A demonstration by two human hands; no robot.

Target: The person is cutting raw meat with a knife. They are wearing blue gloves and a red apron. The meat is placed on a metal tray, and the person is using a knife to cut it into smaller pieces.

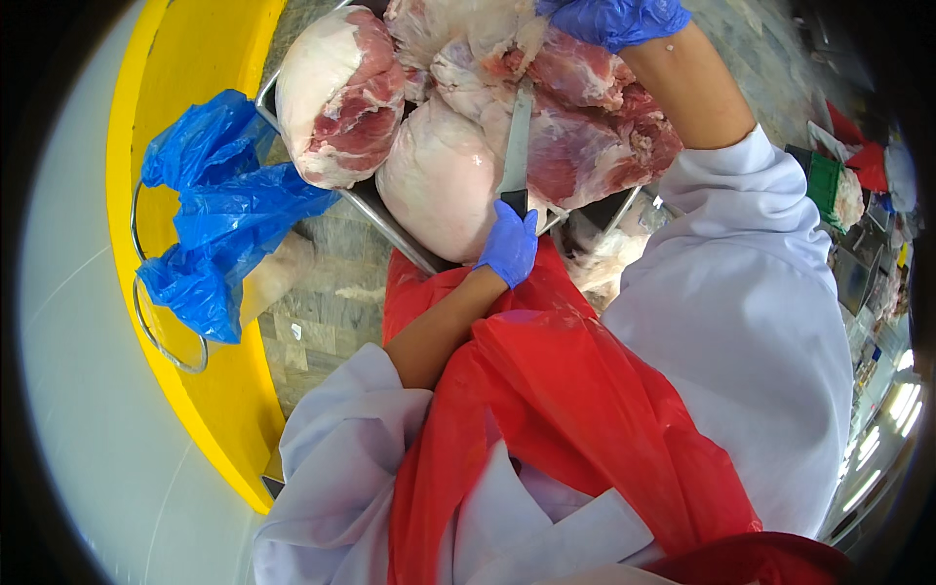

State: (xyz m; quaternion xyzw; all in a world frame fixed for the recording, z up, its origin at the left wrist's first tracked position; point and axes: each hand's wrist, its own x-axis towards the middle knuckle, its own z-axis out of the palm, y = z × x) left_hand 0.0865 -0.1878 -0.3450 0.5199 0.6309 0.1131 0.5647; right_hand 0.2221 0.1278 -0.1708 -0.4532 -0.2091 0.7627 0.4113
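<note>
A mottled floor (356,317) shows beneath the work, with a yellow barrier (200,58) curving along the left side. A metal tray (388,228) carries large pieces of raw meat, and a crumpled blue plastic bag (234,214) hangs just outside its left edge. At the tray's left corner sits a partly skinned meat joint (336,97); a smooth, pale joint (439,175) fills the near corner beside it, and a dark red cut (575,151) lies along the right. The gloved left hand (509,248), at the near edge, has its fingers closed around the black handle of a knife (517,151), whose blade points toward the far edge, over the meat. The gloved right hand (619,21) is at the far edge, partly cropped; whether its fingers grip meat cannot be told.
</note>
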